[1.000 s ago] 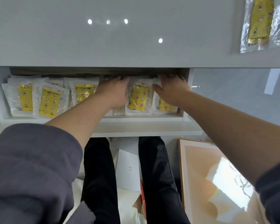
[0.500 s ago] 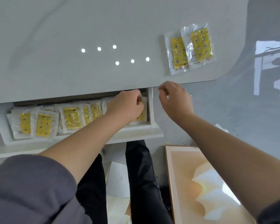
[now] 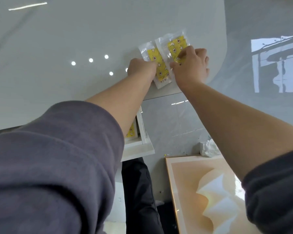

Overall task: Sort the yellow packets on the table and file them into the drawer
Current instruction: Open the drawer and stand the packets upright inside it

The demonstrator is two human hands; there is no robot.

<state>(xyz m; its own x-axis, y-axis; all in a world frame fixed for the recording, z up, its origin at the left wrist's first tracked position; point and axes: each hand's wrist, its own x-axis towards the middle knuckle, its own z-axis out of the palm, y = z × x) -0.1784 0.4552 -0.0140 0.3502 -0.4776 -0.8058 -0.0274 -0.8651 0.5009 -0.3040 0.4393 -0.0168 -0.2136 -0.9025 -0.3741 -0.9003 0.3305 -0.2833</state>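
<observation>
hidden: our left sleeve (image 3: 49,166) fills the lower left of the frame and covers nearly all of the drawer (image 3: 143,132); we see only its white right corner at centre, with one filed packet (image 3: 131,131) poking out beside the forearm.
packets: two yellow packets lie side by side, edges overlapping, on the grey table (image 3: 57,48) at upper centre, near its front edge: left packet (image 3: 156,62), right packet (image 3: 175,43).
left hand (image 3: 141,68): at the left packet's left edge, fingers curled under; we can't tell whether they grip it.
right hand (image 3: 191,66): lies on the right packet's lower half, fingertips (image 3: 183,54) pressing the film, thumb toward the seam between the two; flat press, not a closed grasp from what we see.
writing: packet prints are small cartoon shapes, no readable text. A white sheet (image 3: 119,198) at bottom centre has a faint handwritten mark, illegible.
cut off: framed peach board (image 3: 184,183) runs out of the lower right.
</observation>
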